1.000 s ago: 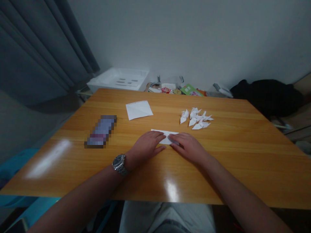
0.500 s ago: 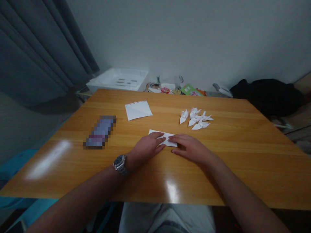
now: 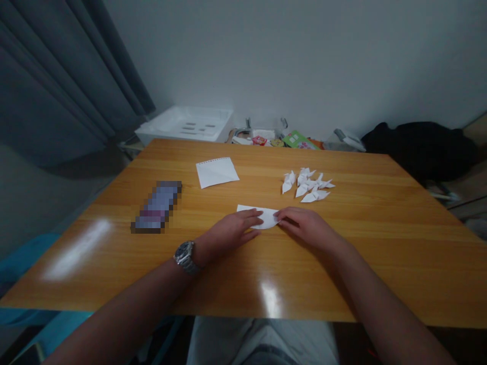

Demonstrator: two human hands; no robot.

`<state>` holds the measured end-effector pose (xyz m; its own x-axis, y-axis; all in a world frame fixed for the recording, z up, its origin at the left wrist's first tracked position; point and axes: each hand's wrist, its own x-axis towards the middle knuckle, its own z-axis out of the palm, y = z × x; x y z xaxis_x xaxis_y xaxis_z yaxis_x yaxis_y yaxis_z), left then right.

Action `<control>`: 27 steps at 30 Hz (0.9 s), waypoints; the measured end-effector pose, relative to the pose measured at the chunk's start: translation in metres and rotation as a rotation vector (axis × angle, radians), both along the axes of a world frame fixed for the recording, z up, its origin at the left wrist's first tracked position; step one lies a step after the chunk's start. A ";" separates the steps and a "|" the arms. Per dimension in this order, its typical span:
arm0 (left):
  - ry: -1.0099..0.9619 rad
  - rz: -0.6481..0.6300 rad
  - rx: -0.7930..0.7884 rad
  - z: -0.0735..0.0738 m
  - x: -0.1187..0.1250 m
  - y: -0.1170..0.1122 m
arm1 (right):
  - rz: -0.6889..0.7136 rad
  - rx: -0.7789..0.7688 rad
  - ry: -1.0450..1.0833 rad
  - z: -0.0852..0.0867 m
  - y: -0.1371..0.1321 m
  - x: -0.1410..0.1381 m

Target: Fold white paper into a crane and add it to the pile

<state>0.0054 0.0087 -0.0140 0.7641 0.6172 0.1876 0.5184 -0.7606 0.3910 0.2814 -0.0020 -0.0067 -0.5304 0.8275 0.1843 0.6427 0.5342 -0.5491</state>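
A white folded paper point(image 3: 262, 215) lies on the wooden table point(image 3: 380, 238) in front of me. My left hand point(image 3: 228, 233), with a watch on its wrist, rests flat on the paper's near left part, fingers stretched out. My right hand point(image 3: 306, 228) touches the paper's right end, its fingertips drawn together on that edge. A second white sheet with a torn perforated edge point(image 3: 216, 172) lies farther back on the left. Several small white folded paper cranes point(image 3: 307, 185) sit in a heap at the back right.
A blurred dark oblong object point(image 3: 157, 206) lies on the table's left side. Behind the table stand a white tray-like box point(image 3: 186, 124), small colourful clutter point(image 3: 281, 139) and a black bag point(image 3: 418, 147). A grey curtain point(image 3: 57, 86) hangs at the left.
My right hand slid to the right along the paper to its right end. The left hand stayed pressed on the paper, shifting only slightly.
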 end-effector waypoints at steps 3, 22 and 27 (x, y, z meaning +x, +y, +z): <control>0.013 -0.035 -0.017 0.003 0.000 -0.001 | -0.011 -0.028 0.028 0.002 0.001 0.003; 0.044 -0.108 -0.010 0.007 0.003 -0.011 | -0.173 0.037 0.104 -0.012 0.006 -0.006; 0.048 -0.111 -0.011 0.009 0.004 -0.011 | -0.237 0.012 0.150 -0.017 0.007 -0.010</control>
<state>0.0091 -0.0021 -0.0051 0.8359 0.5300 0.1429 0.4493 -0.8102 0.3765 0.2715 0.0055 -0.0238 -0.2888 0.9225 0.2562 0.6626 0.3857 -0.6420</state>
